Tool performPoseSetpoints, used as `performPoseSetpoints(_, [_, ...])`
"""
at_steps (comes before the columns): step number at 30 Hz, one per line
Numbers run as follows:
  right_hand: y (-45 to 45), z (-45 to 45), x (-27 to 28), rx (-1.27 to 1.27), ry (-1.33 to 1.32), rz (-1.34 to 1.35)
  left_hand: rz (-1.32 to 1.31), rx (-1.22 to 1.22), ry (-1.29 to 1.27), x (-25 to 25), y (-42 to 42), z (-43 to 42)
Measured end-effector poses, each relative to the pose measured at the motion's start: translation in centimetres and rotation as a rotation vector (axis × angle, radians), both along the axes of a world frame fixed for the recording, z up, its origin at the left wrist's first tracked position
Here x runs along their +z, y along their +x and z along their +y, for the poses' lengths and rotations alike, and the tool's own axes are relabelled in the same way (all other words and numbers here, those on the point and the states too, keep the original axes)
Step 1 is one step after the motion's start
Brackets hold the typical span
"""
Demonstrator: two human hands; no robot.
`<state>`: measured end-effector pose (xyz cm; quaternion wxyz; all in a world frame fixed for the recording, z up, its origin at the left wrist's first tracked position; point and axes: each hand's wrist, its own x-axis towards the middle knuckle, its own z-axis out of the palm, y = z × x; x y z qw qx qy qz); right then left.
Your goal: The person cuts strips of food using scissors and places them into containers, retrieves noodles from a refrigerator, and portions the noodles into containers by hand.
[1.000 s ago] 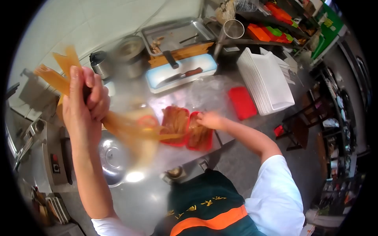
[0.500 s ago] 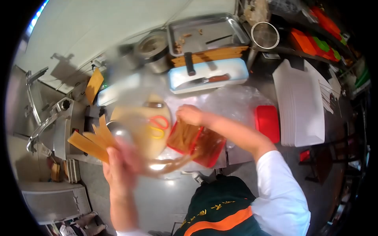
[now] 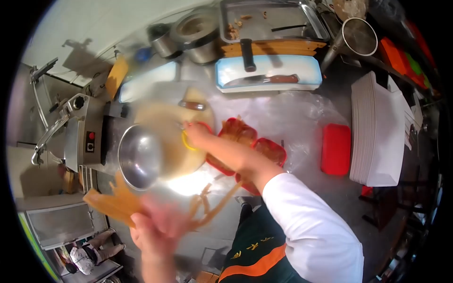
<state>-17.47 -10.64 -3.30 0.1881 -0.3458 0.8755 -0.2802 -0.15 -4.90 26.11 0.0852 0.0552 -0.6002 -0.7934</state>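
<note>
Strips (image 3: 111, 203), one bunch, are gripped in the closed left hand (image 3: 160, 219), near one steel bowl (image 3: 139, 158). The right hand (image 3: 197, 134) bends its fingers at one pair of scissors (image 3: 185, 140), grip unclear, its forearm crossing above two red trays (image 3: 272, 150).

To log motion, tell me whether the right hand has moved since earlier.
Yes: the right hand moved left in the view, from the filled red trays to the scissors on the round board.
</note>
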Motion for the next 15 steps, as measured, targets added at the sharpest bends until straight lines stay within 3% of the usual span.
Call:
performPoseSetpoints(1, [-0.6,0.8,0.0,-0.010,0.009,-0.004,0.005,-0.001,-0.013,0.4,0.1,0.2])
performPoseSetpoints(3, [-2.0,3.8,-0.1,-0.022,-0.456,-0.389,0.010,-0.008,-0.016,1.1,0.3,0.7])
performPoseSetpoints(4, [-2.6,7.9,3.6,0.032,-0.523,-0.570,0.014,-0.027,-0.011,1.3,0.4,0.8])
performPoseSetpoints(5, [-2.3,10.6,4.3,0.033,-0.653,-0.877,0.020,-0.046,-0.007,1.5,0.5,0.9])
performPoseSetpoints(6, [-1.8,16.2,11.4,0.052,-0.479,-1.014,0.026,-0.064,-0.003,1.6,0.6,1.0])
performPoseSetpoints(7, [-1.3,19.3,10.0,0.114,-0.690,-1.404,0.025,-0.074,-0.021,1.5,0.8,1.1])
performPoseSetpoints(8, [-0.4,22.5,10.2,0.187,-0.618,-1.287,0.020,-0.083,-0.016,1.5,1.1,1.3])
performPoseSetpoints(9, [1.5,25.5,9.8,0.077,-0.603,-1.205,0.011,-0.082,-0.028,1.4,1.3,1.6])
performPoseSetpoints(11, [4.2,31.5,10.9,0.047,-0.451,-1.308,-0.004,-0.080,-0.040,1.3,1.4,2.1])
performPoseSetpoints(12, [5.1,34.1,12.5,0.129,-0.313,-1.486,-0.009,-0.089,-0.047,1.1,1.4,2.4])
performPoseSetpoints(15, [10.5,36.7,10.1,0.010,-0.129,-1.530,-0.025,-0.110,-0.046,0.7,1.5,2.9])
